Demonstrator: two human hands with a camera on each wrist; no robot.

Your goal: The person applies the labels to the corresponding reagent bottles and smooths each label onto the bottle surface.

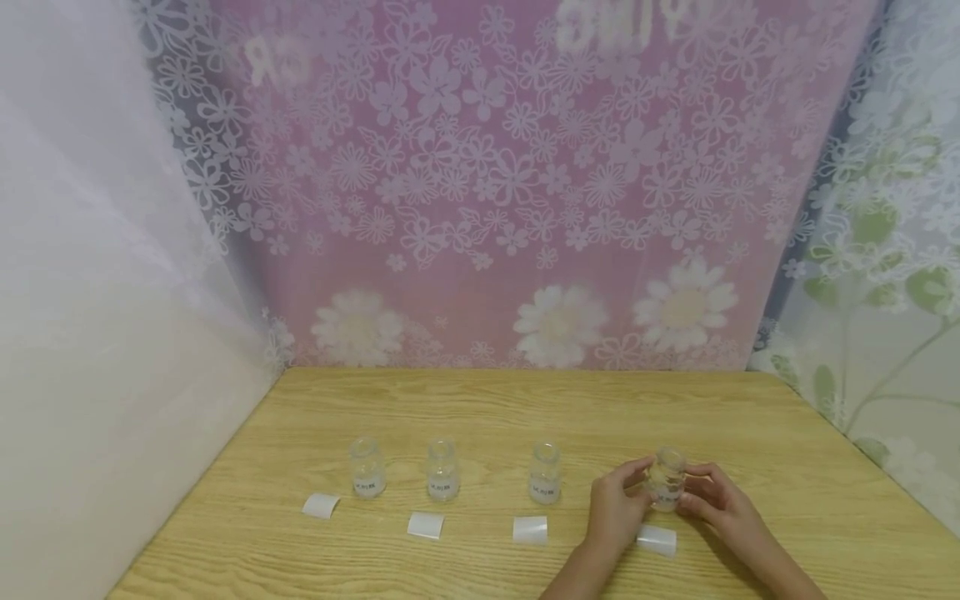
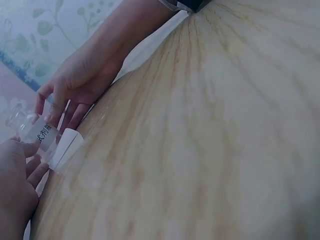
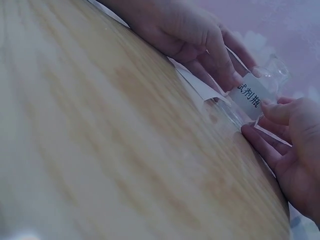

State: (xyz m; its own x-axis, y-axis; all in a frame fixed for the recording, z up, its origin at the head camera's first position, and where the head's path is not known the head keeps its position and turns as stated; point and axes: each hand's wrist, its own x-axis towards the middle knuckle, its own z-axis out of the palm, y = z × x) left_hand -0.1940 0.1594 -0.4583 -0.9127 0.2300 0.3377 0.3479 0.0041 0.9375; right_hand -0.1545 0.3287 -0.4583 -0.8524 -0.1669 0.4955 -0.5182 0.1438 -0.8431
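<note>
A small clear glass reagent bottle (image 1: 666,477) stands at the right of the row, upright on the table, with a white label (image 3: 249,95) printed in black characters on its front. My left hand (image 1: 615,507) grips it from the left side, thumb at the label's edge. From the right, my right hand (image 1: 722,510) holds the same bottle between thumb and fingers, and its thumb touches the label's other edge. Just in front of the bottle lies a curled white paper piece (image 1: 657,541). Both wrist views show the bottle (image 2: 22,120) between the two hands.
Three more labelled glass bottles (image 1: 544,473) stand to the left in a row. Before them lie small white paper pieces (image 1: 530,530), slightly curled. The wood-grain table (image 1: 480,408) ends at a pink floral curtain (image 1: 480,167), with pale sheets on both sides.
</note>
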